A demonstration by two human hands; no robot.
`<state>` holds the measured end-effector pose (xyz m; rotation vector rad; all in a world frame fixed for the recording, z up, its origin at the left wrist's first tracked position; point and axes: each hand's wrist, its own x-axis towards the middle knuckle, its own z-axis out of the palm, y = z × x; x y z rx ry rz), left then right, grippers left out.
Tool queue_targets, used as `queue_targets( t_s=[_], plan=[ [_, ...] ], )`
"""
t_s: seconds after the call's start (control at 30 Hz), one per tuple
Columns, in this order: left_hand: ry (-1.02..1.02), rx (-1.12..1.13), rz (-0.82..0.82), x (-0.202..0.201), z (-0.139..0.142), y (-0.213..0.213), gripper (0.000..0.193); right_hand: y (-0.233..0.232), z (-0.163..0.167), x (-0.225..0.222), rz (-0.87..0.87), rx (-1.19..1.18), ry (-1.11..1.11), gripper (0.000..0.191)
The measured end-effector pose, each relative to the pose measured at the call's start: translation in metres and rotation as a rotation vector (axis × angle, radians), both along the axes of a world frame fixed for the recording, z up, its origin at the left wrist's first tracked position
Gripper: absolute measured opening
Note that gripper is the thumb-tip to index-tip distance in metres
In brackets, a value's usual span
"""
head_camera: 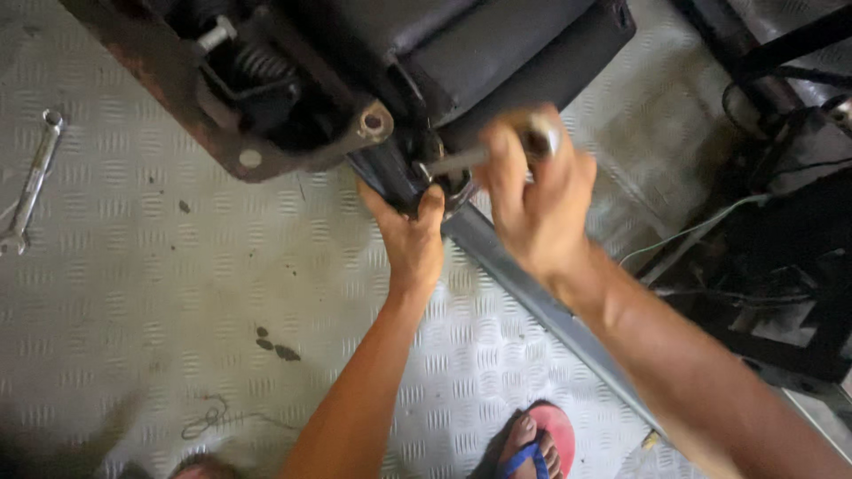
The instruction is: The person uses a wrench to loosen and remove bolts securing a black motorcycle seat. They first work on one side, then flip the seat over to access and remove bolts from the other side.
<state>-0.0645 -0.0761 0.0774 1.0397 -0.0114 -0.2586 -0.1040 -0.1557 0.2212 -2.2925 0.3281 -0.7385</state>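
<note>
A dark seat assembly point(497, 53) with a rusty metal bracket point(169, 89) and a coil spring point(259, 62) lies tilted on the checker-plate floor. My left hand point(410, 235) grips the underside of its dark frame near a joint. My right hand point(537, 191) is closed around a metal tool handle point(457, 161) whose tip points into that joint. The tool's far end is blurred. A grey metal rail point(524, 284) runs from the joint toward the lower right, under my right forearm.
A combination wrench point(31, 182) lies on the floor at the far left. Dark stains point(275, 346) and a bit of wire point(209, 417) mark the floor. Black metal frames and cables point(781, 222) crowd the right side. My foot in a sandal point(532, 443) is at the bottom.
</note>
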Motion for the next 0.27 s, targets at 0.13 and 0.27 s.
queue_targets(
  t_s=[0.13, 0.27],
  plan=[
    [0.044, -0.053, -0.039, -0.001, -0.002, 0.004, 0.099, 0.001, 0.018, 0.047, 0.068, -0.138, -0.023, 0.022],
    [-0.005, -0.011, -0.019, -0.003, -0.007, 0.005, 0.098, 0.005, 0.021, 0.121, 0.109, -0.317, 0.007, 0.025]
  ],
)
